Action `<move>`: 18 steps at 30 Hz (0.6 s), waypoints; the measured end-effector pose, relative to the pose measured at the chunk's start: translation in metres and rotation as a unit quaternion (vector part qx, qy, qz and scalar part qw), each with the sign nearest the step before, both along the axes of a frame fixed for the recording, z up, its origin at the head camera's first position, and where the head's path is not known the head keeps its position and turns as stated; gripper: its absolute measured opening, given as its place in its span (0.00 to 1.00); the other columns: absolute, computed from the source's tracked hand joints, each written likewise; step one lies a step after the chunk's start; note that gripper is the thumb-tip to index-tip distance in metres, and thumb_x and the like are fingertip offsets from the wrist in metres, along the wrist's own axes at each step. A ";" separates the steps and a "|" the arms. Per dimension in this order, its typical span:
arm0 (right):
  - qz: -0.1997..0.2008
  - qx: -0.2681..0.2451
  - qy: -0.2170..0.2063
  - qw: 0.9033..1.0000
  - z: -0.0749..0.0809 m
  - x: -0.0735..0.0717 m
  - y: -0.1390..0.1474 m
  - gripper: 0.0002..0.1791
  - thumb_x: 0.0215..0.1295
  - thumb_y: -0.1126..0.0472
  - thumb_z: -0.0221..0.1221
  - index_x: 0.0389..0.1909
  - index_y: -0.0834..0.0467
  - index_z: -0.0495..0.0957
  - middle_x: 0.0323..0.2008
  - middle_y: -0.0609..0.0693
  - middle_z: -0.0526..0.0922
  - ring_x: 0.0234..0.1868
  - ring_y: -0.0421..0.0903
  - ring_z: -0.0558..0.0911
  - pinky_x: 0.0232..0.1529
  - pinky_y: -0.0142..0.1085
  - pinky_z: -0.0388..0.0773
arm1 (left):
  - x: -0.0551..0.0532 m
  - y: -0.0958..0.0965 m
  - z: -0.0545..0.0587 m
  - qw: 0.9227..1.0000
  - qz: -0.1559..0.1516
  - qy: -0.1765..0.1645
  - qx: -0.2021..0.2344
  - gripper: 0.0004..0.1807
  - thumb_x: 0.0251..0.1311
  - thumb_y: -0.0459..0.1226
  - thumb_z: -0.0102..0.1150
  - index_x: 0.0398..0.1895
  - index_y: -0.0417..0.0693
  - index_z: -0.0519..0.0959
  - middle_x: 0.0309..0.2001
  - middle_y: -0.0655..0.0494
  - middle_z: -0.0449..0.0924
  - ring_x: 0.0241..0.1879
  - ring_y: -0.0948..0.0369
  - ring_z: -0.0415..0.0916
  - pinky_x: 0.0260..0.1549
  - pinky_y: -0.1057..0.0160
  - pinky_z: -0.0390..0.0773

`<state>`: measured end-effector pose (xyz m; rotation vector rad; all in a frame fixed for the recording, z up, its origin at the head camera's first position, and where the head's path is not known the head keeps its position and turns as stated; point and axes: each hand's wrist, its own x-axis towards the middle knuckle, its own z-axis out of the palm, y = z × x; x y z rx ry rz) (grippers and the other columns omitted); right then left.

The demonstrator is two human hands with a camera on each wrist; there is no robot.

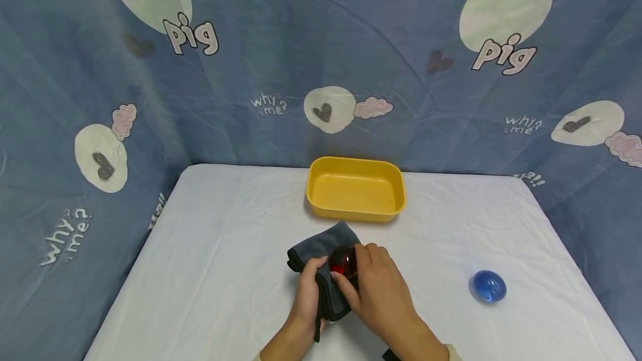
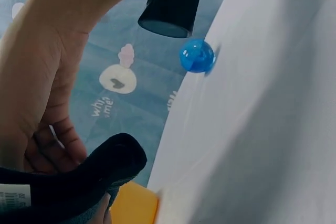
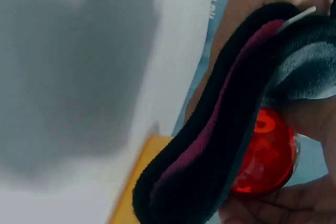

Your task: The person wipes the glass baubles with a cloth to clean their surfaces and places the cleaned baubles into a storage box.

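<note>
A folded dark grey cloth [image 1: 323,244] with black edging is gripped by my left hand [image 1: 305,301], the thumb lying on top. My right hand [image 1: 383,288] holds a clear red ball [image 1: 343,262] between thumb and fingers, right against the cloth. In the right wrist view the red ball [image 3: 265,156] shows beside the cloth's folded layers [image 3: 194,150], where a pink layer peeks out. Much of my left hand is hidden behind the cloth. In the left wrist view the cloth [image 2: 105,169] covers the ball.
A yellow tray [image 1: 356,189] stands at the back of the white-covered table [image 1: 241,249], just beyond the cloth. To the right lies a clear blue ball [image 1: 489,286]. A blue printed curtain [image 1: 281,32] hangs behind and along both sides.
</note>
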<state>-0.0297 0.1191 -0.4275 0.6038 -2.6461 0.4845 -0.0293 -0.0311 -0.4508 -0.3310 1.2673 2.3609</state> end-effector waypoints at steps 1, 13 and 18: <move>-0.007 -0.009 -0.014 1.000 0.000 -0.001 0.000 0.29 0.65 0.43 0.71 0.45 0.67 0.79 0.34 0.53 0.77 0.34 0.48 0.74 0.37 0.40 0.78 | 0.000 0.000 0.000 1.000 -0.001 -0.001 -0.001 0.31 0.75 0.52 0.36 0.67 0.39 0.69 0.50 0.55 0.81 0.47 0.63 0.80 0.48 0.66 0.80; -0.049 -0.120 -0.221 0.967 0.000 -0.010 0.004 0.32 0.75 0.29 0.49 0.26 0.52 0.75 0.23 0.43 0.70 0.25 0.41 0.69 0.28 0.37 0.68 | 0.001 -0.003 0.000 1.000 -0.013 -0.006 -0.019 0.35 0.74 0.54 0.35 0.72 0.39 0.65 0.54 0.55 0.82 0.49 0.62 0.82 0.48 0.63 0.82; -0.021 -0.153 -0.243 0.958 0.002 -0.009 0.013 0.29 0.73 0.29 0.54 0.36 0.51 0.82 0.28 0.40 0.74 0.28 0.39 0.72 0.30 0.35 0.72 | 0.001 -0.004 0.002 1.000 -0.007 -0.011 -0.011 0.35 0.74 0.52 0.34 0.72 0.36 0.63 0.54 0.53 0.81 0.50 0.62 0.81 0.50 0.63 0.82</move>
